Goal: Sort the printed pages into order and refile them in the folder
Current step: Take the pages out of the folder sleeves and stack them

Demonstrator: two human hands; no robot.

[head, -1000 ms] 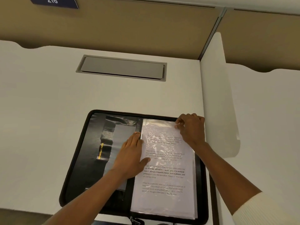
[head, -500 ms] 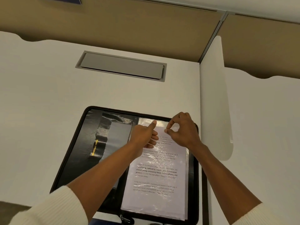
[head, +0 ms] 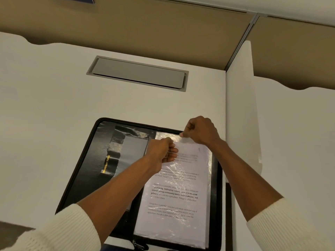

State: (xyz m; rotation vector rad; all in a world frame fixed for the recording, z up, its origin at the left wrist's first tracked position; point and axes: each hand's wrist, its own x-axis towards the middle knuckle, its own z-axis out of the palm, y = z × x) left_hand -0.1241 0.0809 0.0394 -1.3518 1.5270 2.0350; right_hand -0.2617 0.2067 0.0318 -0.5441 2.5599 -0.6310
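- A black folder (head: 85, 171) lay open and flat on a white desk (head: 45, 105), close to the person.
- The left half of the folder had a shiny pocket (head: 126, 147) with gold words (head: 106, 163) that said "IMPORTANT PAPER".
- The right half held a clear sleeve (head: 209, 171) with a printed page (head: 174, 214) inside it.
- The page had blocks of small words, some of them in bold, and a hand-written 9 (head: 199, 149) near its top right corner.
- The right hand (head: 201, 131) was at the top of the sleeve, and its thumb and finger pinched the sleeve's top edge.
- The left hand (head: 161, 151) was at the top left of the page with its fingers curled in tight.
- I could not tell if the left hand held the page, the sleeve, or nothing.
- Both arms reached across the folder, and each had a cream cuff (head: 63, 232) pushed back.
- A small zip pull (head: 136, 244) showed at the folder's near edge.
- A grey flap (head: 139, 73) sat in the desk, well behind the folder.
- A white divider (head: 241, 105) stood just to the right of the folder.
- A tan wall panel (head: 126, 24) ran along the back of the desk.
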